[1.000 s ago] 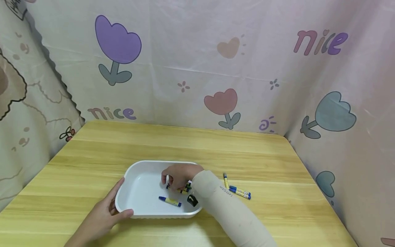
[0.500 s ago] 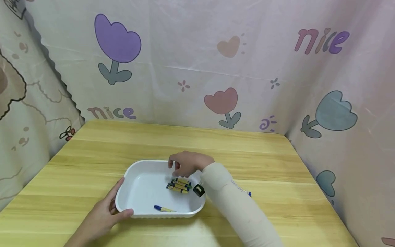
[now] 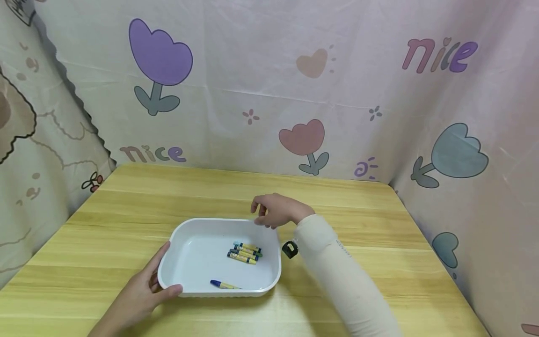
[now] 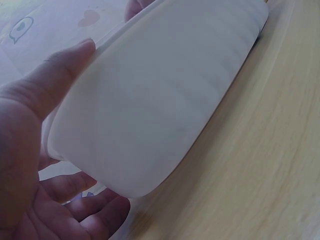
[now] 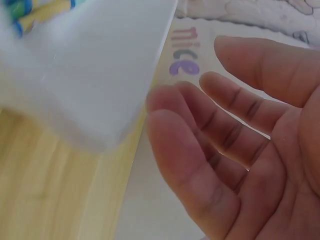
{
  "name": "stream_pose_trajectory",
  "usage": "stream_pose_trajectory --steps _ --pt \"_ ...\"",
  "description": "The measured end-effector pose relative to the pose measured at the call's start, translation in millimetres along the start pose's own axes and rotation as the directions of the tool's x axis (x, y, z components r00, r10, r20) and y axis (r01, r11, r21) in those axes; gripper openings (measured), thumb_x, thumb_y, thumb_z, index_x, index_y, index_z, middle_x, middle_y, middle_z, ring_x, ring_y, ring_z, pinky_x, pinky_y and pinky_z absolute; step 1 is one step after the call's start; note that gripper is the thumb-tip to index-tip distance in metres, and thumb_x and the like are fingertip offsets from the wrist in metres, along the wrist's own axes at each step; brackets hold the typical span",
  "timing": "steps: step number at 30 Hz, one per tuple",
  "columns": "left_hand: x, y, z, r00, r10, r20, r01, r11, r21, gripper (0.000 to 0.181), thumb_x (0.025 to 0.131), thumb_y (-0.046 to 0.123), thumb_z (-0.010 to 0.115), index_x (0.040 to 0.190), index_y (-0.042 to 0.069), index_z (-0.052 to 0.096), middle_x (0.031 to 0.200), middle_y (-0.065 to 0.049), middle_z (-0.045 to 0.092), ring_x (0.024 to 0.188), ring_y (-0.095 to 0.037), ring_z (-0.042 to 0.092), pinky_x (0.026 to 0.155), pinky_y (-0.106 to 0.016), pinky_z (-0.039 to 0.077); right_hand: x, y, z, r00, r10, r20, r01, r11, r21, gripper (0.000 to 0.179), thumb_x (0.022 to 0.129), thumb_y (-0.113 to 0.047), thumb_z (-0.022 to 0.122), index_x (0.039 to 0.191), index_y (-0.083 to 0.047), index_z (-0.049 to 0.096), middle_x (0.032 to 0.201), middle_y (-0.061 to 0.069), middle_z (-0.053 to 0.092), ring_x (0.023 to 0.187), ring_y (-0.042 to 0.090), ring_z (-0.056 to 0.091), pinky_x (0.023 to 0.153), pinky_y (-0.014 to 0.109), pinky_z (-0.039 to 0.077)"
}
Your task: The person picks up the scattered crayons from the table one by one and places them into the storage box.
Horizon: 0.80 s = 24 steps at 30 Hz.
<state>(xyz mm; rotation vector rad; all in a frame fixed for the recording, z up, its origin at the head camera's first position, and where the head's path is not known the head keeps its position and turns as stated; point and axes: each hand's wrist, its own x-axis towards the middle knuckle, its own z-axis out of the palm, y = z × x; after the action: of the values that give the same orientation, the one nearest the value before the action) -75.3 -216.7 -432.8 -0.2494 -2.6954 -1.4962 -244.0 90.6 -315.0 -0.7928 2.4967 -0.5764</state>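
Observation:
A white plastic tray [image 3: 189, 262] sits on the table. My left hand [image 3: 141, 288] grips its left end, thumb over the near rim and fingers along the end wall, as the left wrist view also shows. Several yellow-wrapped crayons [image 3: 244, 255] lie bunched in the tray's right half. By its near wall lies another crayon with a blue tip [image 3: 223, 284], partly hidden by the rim. My right hand [image 3: 280, 210] hangs above the tray's far right corner, its fingers loosely bent and holding nothing. In the right wrist view the palm [image 5: 265, 185] is bare.
The wooden table [image 3: 168, 192] extends around the tray. A printed curtain [image 3: 236, 70] stands behind it and along the sides. A small black device [image 3: 289, 249] hangs at the right wrist, beside the tray's right rim. The right sleeve [image 3: 337, 262] covers part of the table.
My right hand has risen out of the tray and moved right and away, uncovering the bunched crayons. The blue-tipped crayon has shifted toward the near wall. Crayons on the table are now behind the sleeve.

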Motion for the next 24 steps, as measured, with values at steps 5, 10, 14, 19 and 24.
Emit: stream_pose_trajectory --steps 5,10,14,19,24 --pt "-0.8 0.7 0.3 1.000 0.007 -0.002 -0.007 1.000 -0.018 0.100 0.081 0.015 0.080 0.157 0.011 0.014 0.148 -0.034 0.029 0.113 0.002 0.049 0.082 -0.013 0.047 -6.6 18.5 -5.7 0.999 0.021 -0.033 -0.020 0.999 0.040 0.026 0.094 -0.017 0.066 0.118 -0.010 0.059 0.093 0.005 0.060 0.076 0.019 0.063 0.063 0.027 0.056" --pt "-1.4 2.7 -0.4 1.000 -0.002 0.004 0.002 0.999 -0.038 0.099 0.082 0.014 0.079 0.157 0.011 0.014 0.148 -0.034 0.029 0.114 -0.007 0.052 0.082 -0.012 0.047 -12.3 41.3 -8.1 0.997 0.056 -0.046 -0.052 0.995 0.080 0.029 0.094 -0.017 0.065 0.121 -0.007 0.058 0.094 0.007 0.060 0.078 0.023 0.064 0.063 0.029 0.056" --pt "-0.9 2.9 -0.2 1.000 -0.008 0.004 0.008 0.999 -0.032 0.099 0.082 0.015 0.079 0.157 0.011 0.013 0.148 -0.034 0.029 0.115 -0.011 0.053 0.083 -0.012 0.047 -18.3 59.8 -9.0 0.995 0.090 -0.047 -0.084 0.991 0.105 0.032 0.095 -0.015 0.064 0.124 -0.003 0.056 0.094 0.009 0.060 0.079 0.028 0.064 0.063 0.031 0.056" --pt "0.0 1.2 0.6 1.000 -0.005 0.010 0.005 1.000 -0.025 0.100 0.082 0.013 0.079 0.157 0.011 0.013 0.148 -0.035 0.027 0.117 -0.018 0.052 0.083 -0.012 0.047 -26.9 80.1 -8.7 0.990 0.133 -0.037 -0.127 0.985 0.118 0.032 0.095 -0.013 0.063 0.124 -0.002 0.054 0.093 0.010 0.059 0.076 0.028 0.063 0.064 0.032 0.056" --pt "0.0 0.6 0.5 1.000 0.005 0.008 -0.005 1.000 -0.024 0.099 0.081 0.011 0.079 0.156 0.009 0.014 0.147 -0.035 0.029 0.116 -0.019 0.053 0.083 -0.014 0.048 -33.1 95.3 -7.4 0.985 0.168 -0.029 -0.163 0.979 0.118 0.032 0.093 -0.009 0.065 0.123 -0.002 0.054 0.092 0.011 0.058 0.071 0.027 0.063 0.063 0.034 0.056"
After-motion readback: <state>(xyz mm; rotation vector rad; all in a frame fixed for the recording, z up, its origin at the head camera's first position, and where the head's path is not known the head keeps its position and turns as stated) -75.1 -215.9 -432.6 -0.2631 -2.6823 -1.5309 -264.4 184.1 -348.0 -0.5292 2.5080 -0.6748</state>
